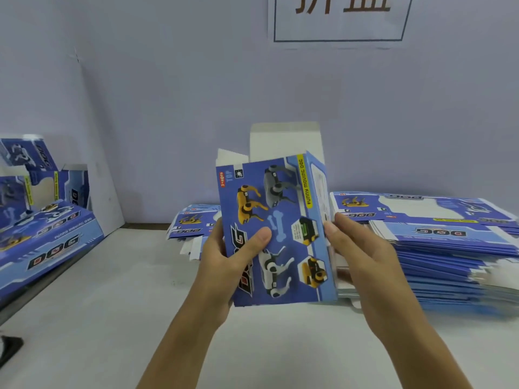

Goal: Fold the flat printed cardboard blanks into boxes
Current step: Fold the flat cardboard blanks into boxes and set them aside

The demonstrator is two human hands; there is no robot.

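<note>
I hold a blue printed cardboard box (283, 220) with toy dog pictures upright above the white table. It is partly opened out, and its white top flaps (283, 141) stand up behind it. My left hand (224, 262) grips its left edge, thumb pressed on the printed front. My right hand (362, 256) grips the right edge, thumb at the side panel and fingers hidden behind. A thick stack of flat blue blanks (449, 248) lies to the right. A smaller pile of blanks (191, 223) lies behind my left hand.
Several folded blue boxes (42, 220) stand and lie at the left edge of the table (112, 290). A white board (98, 150) leans against the wall behind them. A paper sign (339, 21) hangs on the wall. A dark object (9, 349) shows at the far left.
</note>
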